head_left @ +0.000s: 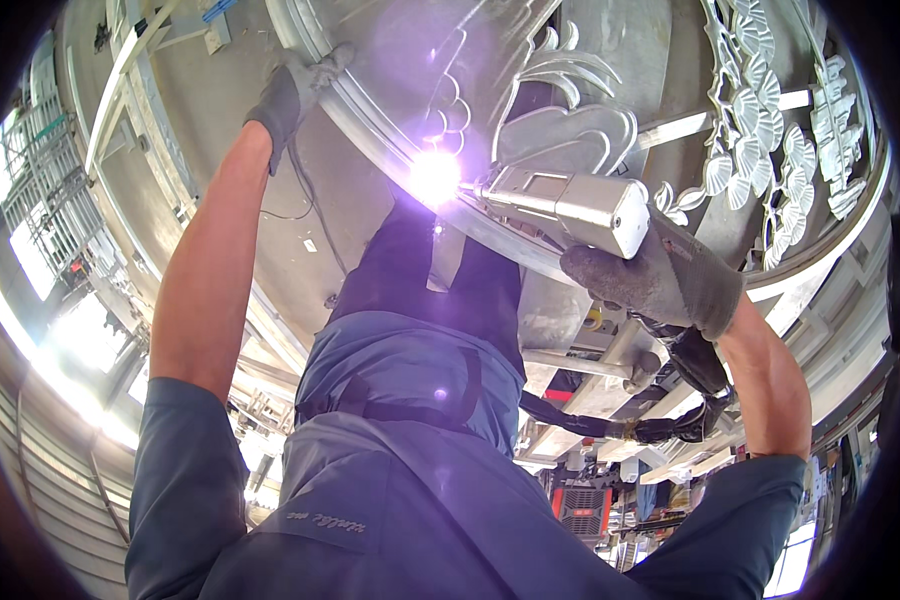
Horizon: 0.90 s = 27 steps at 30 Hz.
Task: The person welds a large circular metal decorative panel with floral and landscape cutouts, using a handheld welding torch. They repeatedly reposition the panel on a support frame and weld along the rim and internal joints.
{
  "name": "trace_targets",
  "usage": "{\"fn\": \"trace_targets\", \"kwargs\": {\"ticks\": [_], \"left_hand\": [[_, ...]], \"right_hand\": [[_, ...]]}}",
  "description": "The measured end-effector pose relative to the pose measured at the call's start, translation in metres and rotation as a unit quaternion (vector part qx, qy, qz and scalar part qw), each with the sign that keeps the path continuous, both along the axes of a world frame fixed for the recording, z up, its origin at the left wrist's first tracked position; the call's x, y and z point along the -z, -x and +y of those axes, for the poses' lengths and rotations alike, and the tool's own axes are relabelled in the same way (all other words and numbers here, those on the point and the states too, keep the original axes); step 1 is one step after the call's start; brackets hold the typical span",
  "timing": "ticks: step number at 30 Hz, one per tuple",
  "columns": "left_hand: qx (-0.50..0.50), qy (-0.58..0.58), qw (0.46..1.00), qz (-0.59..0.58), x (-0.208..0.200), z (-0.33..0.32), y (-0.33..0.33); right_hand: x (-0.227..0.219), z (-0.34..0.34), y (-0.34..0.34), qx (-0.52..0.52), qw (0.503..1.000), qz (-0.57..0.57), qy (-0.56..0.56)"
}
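Note:
In a grey glove, my right hand [670, 280] is closed round a silver handheld welding gun [570, 205]. The gun's nozzle points left at the rim of a curved metal frame [365, 125], where a white-violet glare hides the exact contact point. My left hand [295, 90], also gloved in grey, grips the same rim farther up and to the left, its fingers curled over the edge. Inside the frame are silver ornaments: a cloud-like piece [570, 135] near the glare and fan-shaped leaves [750, 130] at the right.
A thick black-wrapped cable [670, 430] hangs below my right hand. A thin dark cable [315, 195] trails across the floor near my left hand. Metal bars and racks [60, 190] stand at the left. Behind me at the lower right is a red-and-black machine [582, 510].

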<state>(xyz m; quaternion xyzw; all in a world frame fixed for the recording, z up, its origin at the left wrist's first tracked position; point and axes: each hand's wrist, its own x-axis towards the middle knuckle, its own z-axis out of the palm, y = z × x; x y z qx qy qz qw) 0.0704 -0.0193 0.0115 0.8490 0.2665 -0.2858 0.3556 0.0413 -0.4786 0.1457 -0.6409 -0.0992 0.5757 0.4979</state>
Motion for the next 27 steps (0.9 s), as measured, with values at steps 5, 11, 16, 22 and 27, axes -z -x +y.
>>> {"fn": "trace_targets", "kwargs": {"ticks": [5, 11, 16, 22, 27], "left_hand": [[-0.023, 0.026, 0.999, -0.002, -0.011, -0.012, -0.003], [-0.002, 0.041, 0.998, 0.045, -0.023, -0.024, -0.010], [-0.050, 0.053, 0.997, 0.039, -0.012, -0.012, -0.007], [-0.101, 0.071, 0.992, -0.035, -0.029, -0.044, -0.007], [-0.062, 0.060, 0.996, -0.035, -0.036, -0.050, -0.006]], "right_hand": [[-0.001, 0.000, 0.000, 0.014, 1.000, -0.006, -0.015], [0.003, -0.003, 0.003, 0.012, 1.000, -0.006, -0.024], [0.002, -0.002, 0.003, 0.018, 0.999, -0.003, -0.026], [-0.004, -0.002, 0.000, -0.003, 1.000, -0.011, -0.003], [-0.004, -0.003, 0.002, 0.008, 1.000, 0.022, 0.012]]}}
